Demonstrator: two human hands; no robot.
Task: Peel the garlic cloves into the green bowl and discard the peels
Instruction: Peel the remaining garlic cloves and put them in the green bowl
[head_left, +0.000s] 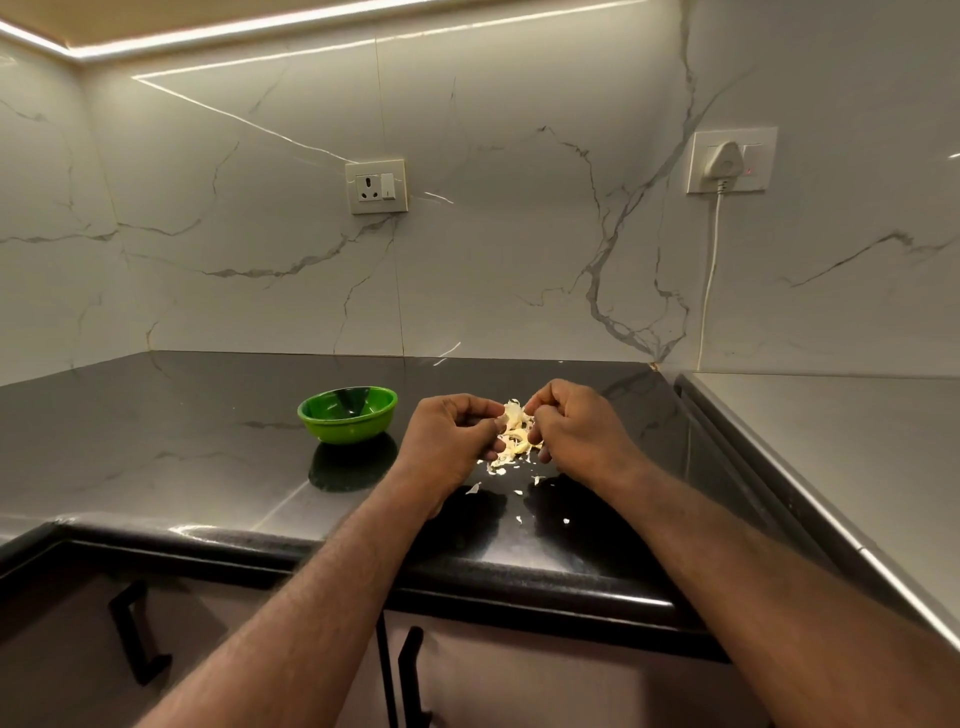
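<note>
While both hands are working over the dark bench (182, 441), the left hand (449, 434) and the right hand (574, 428) are pinching the garlic (515, 434) between them, each grip curled closed on it with fingertips. The garlic is showing pale yellow, glossy flesh, with a white papery peel (511, 410) flaring up from its top. Small white peel flakes (474, 488) are lying scattered on the bench beneath the hands. The green bowl (348, 428) is sitting near the left hand, to its left and apart from it.
</note>
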